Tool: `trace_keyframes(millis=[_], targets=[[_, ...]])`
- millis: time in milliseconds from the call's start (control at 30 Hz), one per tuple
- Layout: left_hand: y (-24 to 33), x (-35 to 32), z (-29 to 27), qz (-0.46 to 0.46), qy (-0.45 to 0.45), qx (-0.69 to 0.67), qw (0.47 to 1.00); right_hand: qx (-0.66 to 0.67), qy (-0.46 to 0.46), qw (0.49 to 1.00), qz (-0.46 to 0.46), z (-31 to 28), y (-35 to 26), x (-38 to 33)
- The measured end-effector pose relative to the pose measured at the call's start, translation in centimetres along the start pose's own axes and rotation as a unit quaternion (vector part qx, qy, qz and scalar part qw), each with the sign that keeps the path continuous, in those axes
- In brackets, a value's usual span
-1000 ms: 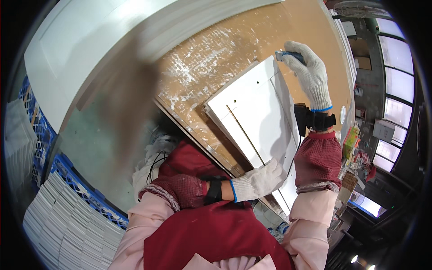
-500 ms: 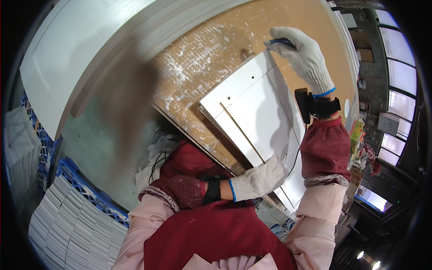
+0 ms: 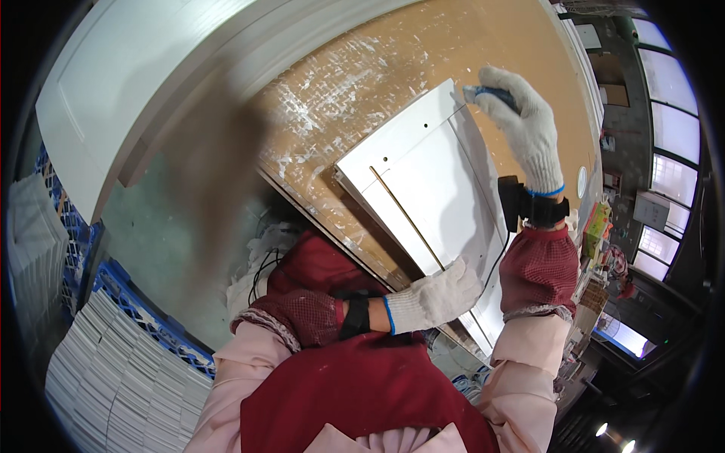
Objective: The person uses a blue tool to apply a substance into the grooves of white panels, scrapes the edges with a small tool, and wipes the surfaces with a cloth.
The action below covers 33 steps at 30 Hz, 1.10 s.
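Observation:
A white panel (image 3: 430,189) with a long narrow groove and two small holes lies at a slant on the brown worktable, on top of at least one more board. My left hand (image 3: 442,294), in a white knit glove, rests flat on its near end beside the groove. Past the panel's far right corner, my right hand (image 3: 521,113) is raised in the same kind of glove. Its fingers are wrapped round a small blue tool (image 3: 495,95) with a flat greyish end, held just off the panel's edge; its exact kind is unclear.
White paint smears cover much of the brown tabletop (image 3: 362,98). A large white door-like panel (image 3: 121,98) stands at the left. Stacked white boards (image 3: 128,377) sit by blue plastic crates (image 3: 151,321) at lower left. A brown blur (image 3: 226,151) hides part of the left side.
My right hand, with the blue tool, has moved a little right and nearer to me, off the panel's far corner. The left hand stays almost where it was.

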State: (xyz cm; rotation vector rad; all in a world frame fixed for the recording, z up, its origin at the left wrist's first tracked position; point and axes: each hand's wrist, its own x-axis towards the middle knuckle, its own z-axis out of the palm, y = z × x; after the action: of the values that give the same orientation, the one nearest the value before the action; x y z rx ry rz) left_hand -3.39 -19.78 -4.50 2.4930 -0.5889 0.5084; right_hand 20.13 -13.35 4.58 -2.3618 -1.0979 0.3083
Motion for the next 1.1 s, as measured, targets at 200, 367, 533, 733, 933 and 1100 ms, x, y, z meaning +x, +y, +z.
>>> trace_keyframes(millis=[200,367,533,733,933,1100], targets=[[-0.1,0.0,-0.1,0.003,-0.008,0.000,1.000,-0.006,0.012,1.000,-0.025,0.9,1.0,-1.1],[-0.3,0.0,-0.4,-0.001,0.024,0.005,1.000,-0.019,0.061,0.998,-0.014,1.2,0.4,-1.3],[-0.5,0.1,-0.7,0.014,0.009,0.003,1.000,0.055,0.068,0.995,0.036,2.2,-0.7,-2.9],[-0.5,0.1,-0.8,0.022,-0.022,-0.032,0.999,0.008,0.095,0.995,-0.011,2.6,-0.7,-3.2],[-0.4,0.0,-0.6,0.009,0.009,-0.039,0.999,0.018,0.054,0.998,-0.026,2.9,-0.7,-3.6],[-0.3,0.1,-0.6,0.009,-0.013,-0.049,0.999,-0.039,0.109,0.992,-0.046,3.1,-1.0,-3.6]])
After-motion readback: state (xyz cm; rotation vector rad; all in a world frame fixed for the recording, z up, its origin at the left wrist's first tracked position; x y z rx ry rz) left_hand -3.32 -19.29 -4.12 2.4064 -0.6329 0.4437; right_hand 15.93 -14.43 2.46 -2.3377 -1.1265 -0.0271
